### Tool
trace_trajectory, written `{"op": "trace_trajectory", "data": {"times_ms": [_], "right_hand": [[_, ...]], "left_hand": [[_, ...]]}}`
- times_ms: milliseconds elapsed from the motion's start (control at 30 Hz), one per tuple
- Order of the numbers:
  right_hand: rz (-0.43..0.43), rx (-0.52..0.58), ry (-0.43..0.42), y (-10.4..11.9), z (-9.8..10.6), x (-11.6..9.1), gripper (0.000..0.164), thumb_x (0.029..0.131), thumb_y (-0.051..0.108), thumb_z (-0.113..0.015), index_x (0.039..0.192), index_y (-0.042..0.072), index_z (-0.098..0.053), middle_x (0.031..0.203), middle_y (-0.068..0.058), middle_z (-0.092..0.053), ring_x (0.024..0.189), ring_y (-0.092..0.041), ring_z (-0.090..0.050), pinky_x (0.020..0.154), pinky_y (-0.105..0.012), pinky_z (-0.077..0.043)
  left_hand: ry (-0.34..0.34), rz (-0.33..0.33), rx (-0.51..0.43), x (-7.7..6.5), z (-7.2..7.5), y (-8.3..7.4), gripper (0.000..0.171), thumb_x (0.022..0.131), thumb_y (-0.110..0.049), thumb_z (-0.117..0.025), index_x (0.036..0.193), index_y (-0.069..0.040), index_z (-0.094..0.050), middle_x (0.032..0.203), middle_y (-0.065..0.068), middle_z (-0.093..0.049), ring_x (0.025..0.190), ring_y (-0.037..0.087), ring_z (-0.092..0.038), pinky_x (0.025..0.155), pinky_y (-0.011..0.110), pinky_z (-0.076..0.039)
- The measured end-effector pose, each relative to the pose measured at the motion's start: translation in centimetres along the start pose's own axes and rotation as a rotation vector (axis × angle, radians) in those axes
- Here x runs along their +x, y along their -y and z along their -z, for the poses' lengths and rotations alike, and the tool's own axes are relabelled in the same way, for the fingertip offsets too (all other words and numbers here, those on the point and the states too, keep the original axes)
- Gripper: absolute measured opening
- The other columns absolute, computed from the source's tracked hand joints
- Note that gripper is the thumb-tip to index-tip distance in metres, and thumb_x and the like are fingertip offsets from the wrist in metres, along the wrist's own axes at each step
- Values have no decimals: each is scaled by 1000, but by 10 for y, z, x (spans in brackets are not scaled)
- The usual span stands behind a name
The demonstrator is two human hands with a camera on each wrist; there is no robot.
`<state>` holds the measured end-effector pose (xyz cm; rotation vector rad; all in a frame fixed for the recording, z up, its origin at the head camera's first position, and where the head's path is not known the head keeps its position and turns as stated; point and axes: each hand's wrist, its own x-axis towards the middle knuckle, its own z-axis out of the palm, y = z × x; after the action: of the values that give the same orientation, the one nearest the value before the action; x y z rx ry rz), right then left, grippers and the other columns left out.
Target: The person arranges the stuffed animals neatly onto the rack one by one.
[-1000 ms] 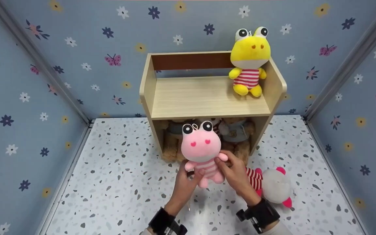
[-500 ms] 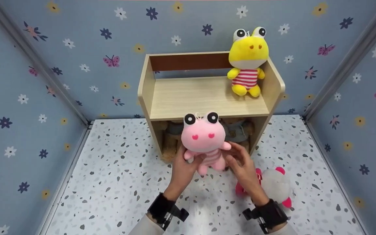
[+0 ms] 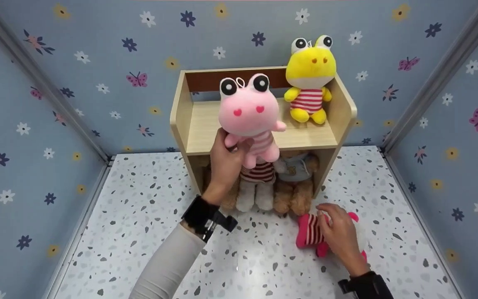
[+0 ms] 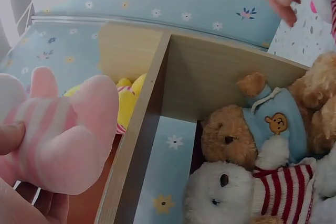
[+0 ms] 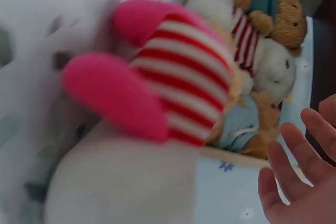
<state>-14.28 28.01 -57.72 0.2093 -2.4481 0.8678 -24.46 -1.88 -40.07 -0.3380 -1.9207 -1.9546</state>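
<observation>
My left hand (image 3: 224,166) grips a pink plush frog (image 3: 248,112) with heart nostrils and a striped body by its side. The frog is upright in front of the upper shelf (image 3: 203,124); whether it touches the board cannot be told. In the left wrist view the plush frog (image 4: 58,129) shows its striped body and legs, with the thumb pressed on it. My right hand (image 3: 340,234) hovers over a plush toy (image 3: 314,228) lying on the floor, with red-striped body and hot-pink limbs. The right wrist view shows the fingers (image 5: 294,145) spread, holding nothing; the hand hides part of the toy's pale head.
A yellow plush frog (image 3: 310,74) sits at the upper shelf's right end. Below, a white bear (image 3: 257,185) in a striped sweater and a brown bear (image 3: 295,185) in a blue-grey hoodie sit among other teddies. Flowered walls (image 3: 77,25) enclose the speckled floor (image 3: 147,207).
Both hands held the pink frog; the right hand has let go and moved right and down to the floor toy. My left hand has carried the frog up before the upper shelf.
</observation>
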Motion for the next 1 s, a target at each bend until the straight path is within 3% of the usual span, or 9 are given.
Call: {"op": "trace_trajectory", "data": {"times_ms": [167,300,500,667,800,1000], "right_hand": [[4,-184,-37,-20,3,-15,17,89,8,-77,106,5,-76,114,-16,-70,112,-41,-62,90,-64,-46],[-87,-236,47,-31,2,-23,25,91,14,-77,113,3,-74,124,-20,-65,120,-44,-56,94,-69,-42],[-194,-257,189,-41,-2,-30,34,99,28,-70,121,2,-71,132,-23,-61,127,-45,-51,104,-69,-35],[-190,-287,203,-45,-6,-35,32,99,29,-70,117,3,-73,129,-21,-62,127,-44,-50,107,-68,-32],[-180,-294,189,-48,-9,-38,29,98,28,-71,112,3,-75,127,-21,-63,127,-43,-50,108,-66,-32],[-170,-273,175,-51,-10,-38,29,98,29,-71,110,3,-75,126,-20,-64,127,-42,-51,108,-64,-32]], "left_hand": [[-14,27,-11,25,-4,2,54,92,-10,-76,140,-1,-53,129,11,-65,116,20,-62,99,35,-51],[-11,46,5,44,-9,0,58,94,-12,-76,145,-3,-50,133,8,-64,119,16,-61,100,33,-52],[25,61,69,68,-19,-1,59,96,-16,-75,148,-10,-48,136,4,-63,119,14,-62,101,29,-51],[13,105,183,86,-23,4,57,97,-14,-74,147,-7,-49,137,7,-63,125,16,-59,105,28,-46],[40,133,253,98,-25,11,54,98,-16,-71,145,-6,-48,136,9,-63,126,18,-58,106,30,-44],[63,144,288,110,-28,22,57,98,-16,-68,148,-7,-44,139,10,-60,129,19,-55,108,29,-40]]}}
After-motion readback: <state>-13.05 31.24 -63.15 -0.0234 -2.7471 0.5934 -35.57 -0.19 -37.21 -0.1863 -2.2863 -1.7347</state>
